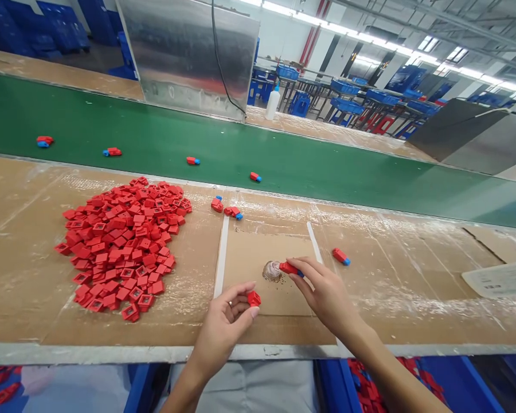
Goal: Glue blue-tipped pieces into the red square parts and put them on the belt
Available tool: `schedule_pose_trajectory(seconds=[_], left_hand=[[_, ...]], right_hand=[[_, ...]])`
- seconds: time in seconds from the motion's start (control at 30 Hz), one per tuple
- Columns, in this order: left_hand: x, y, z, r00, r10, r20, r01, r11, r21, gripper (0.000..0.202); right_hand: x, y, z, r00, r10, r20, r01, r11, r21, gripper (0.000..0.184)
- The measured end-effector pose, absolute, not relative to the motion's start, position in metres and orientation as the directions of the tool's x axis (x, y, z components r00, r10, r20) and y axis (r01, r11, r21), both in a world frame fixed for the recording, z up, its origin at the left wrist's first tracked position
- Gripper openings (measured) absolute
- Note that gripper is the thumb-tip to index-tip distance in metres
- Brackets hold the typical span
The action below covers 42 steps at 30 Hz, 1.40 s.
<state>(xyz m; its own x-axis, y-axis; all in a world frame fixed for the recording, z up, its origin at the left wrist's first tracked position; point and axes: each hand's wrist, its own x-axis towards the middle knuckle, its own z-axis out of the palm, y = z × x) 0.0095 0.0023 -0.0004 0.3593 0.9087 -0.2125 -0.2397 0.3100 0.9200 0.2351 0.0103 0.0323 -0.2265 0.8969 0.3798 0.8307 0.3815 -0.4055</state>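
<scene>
Two red parts are in the hands. The left hand (222, 334) curls around a small square red piece (253, 298), gripped against its fingertips. The right hand (324, 292) pinches a red-and-blue piece (290, 268), its end touching a brownish smear (272, 271) on a cardboard sheet (258, 258). A heap of square red pieces (120, 246) lies left on the table (26, 298), with loose red-and-blue pieces (232, 212) nearby. Four more ride the green conveyor belt (163, 135) beyond.
</scene>
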Motion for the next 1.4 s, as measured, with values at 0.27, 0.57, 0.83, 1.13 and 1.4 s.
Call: schedule_pose_trajectory(seconds=[0.27,0.57,0.83,1.13,1.4], left_hand=[[0.014,0.004,-0.003,0.335,0.916,-0.22,-0.323,0.331,0.887,0.028],[0.011,0.003,-0.004,0.346,0.919,-0.19,-0.326,0.308,0.894,0.032],[0.006,0.001,-0.009,0.351,0.922,-0.162,-0.352,0.29,0.89,0.027],[0.004,-0.002,-0.008,0.407,0.905,-0.125,-0.349,0.281,0.894,0.028],[0.005,-0.002,-0.005,0.432,0.894,-0.12,-0.376,0.299,0.877,0.028]], right_hand=[[0.236,0.011,0.032,-0.25,0.893,0.373,0.834,0.395,-0.386,0.02],[0.235,0.018,0.047,-0.245,0.887,0.391,0.842,0.395,-0.368,0.019],[0.209,-0.003,0.06,-0.124,0.916,0.381,0.671,0.36,-0.648,0.018],[0.179,-0.033,0.029,0.021,0.997,0.073,0.263,0.065,-0.963,0.021],[0.176,-0.036,0.026,0.009,0.994,0.11,0.29,0.103,-0.951,0.021]])
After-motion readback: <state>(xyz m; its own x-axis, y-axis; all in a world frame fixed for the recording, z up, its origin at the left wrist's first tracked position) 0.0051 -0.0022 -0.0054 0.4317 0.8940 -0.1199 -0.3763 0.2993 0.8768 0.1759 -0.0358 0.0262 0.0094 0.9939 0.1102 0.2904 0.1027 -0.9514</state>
